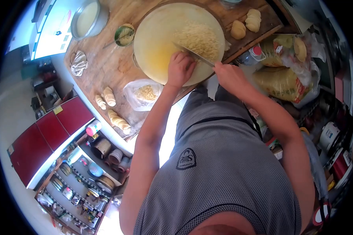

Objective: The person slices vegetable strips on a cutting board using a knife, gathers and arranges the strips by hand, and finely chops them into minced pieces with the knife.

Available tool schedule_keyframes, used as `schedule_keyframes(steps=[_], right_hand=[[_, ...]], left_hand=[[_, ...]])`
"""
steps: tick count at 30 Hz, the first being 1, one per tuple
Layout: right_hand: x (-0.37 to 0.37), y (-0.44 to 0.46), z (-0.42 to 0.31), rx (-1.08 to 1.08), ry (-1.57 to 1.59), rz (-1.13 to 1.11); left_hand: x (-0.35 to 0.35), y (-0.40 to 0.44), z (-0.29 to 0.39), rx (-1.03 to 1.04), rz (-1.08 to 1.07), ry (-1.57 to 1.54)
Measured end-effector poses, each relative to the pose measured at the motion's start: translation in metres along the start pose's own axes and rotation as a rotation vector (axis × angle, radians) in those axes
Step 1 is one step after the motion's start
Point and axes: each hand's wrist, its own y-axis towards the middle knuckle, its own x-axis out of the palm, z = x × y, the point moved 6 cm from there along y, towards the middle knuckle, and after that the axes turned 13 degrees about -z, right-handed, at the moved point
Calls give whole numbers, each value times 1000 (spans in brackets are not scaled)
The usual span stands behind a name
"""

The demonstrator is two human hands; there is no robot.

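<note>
A large round cutting board (153,29) lies on the wooden table. A heap of finely chopped pale food (198,37) covers its right half. My right hand (229,76) is wrapped round the handle of a knife (196,55), whose blade slants across the board beside the heap. Close against the blade, my left hand (180,68) rests on the board with its fingers curled. What those fingers hold, if anything, is hidden. Just left of my left forearm, a clear plastic bag (131,92) holds more chopped pale bits.
Around the board on the table (106,70) are a metal pot (91,19), a green bowl (124,34), a cloth (79,63) and several pale rolled pieces (119,122). Pale rounded lumps (238,29) sit at the right. Large bags (276,83) stand beside the table.
</note>
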Motion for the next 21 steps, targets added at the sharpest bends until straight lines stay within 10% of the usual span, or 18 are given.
schedule_keyframes(steps=[21], right_hand=[[-4, -17, 4, 15, 83, 30]], left_hand=[[2, -4, 0, 2, 25, 38]])
